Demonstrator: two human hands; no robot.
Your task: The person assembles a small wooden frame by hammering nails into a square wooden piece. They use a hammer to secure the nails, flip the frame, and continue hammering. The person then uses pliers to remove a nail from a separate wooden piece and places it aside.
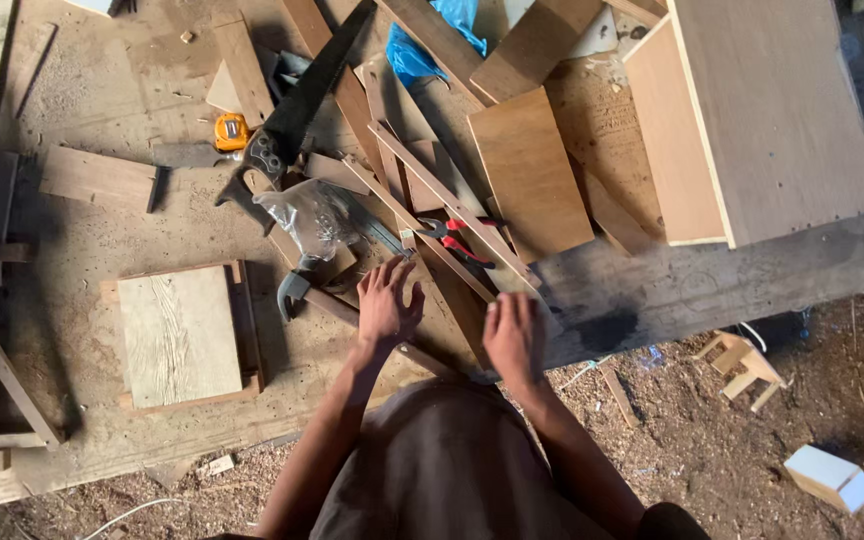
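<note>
My left hand [387, 303] rests flat with fingers spread on thin wooden strips [432, 215] lying across the dusty workbench [82, 250]. My right hand [514, 335] presses palm-down on a strip near the bench's front edge. Just beyond the hands lie red-handled pliers [457, 240]. A hammer [295, 290] lies to the left of my left hand, under a crumpled clear plastic bag [312, 215]. Neither hand grips anything.
A handsaw [297, 110] and a yellow tape measure [231, 131] lie at the back. Plywood boards [527, 170] and a big panel [772, 110] fill the right side. A framed board [180, 335] lies left. A small wooden frame [742, 365] and a white block [830, 478] sit on the sawdust floor.
</note>
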